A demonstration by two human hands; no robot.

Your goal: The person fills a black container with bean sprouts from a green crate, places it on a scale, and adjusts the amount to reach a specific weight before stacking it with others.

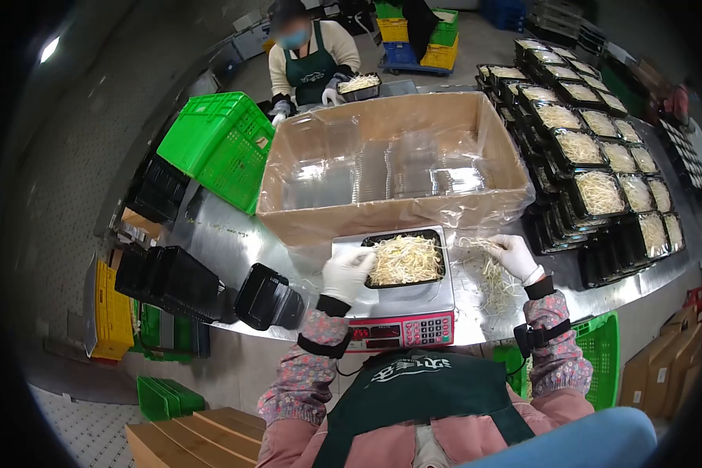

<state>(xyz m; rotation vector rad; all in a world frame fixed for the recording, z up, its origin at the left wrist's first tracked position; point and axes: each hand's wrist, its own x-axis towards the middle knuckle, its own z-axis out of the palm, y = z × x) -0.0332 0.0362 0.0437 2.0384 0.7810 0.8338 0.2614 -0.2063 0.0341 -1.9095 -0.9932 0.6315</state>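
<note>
A black plastic tray heaped with bean sprouts sits on a weighing scale with a red front panel and a lit display. My left hand, in a white glove, has its fingers closed at the tray's left rim, beside the sprouts. To the right of the scale, my right hand, also gloved, pinches a few bean sprouts between its fingertips. Below that hand, a loose pile of thin sprouts lies on the metal table.
A large cardboard box of clear plastic lids stands behind the scale. Stacked filled trays cover the right side. Empty black trays and a green crate are on the left. Across the table, a co-worker handles another filled tray.
</note>
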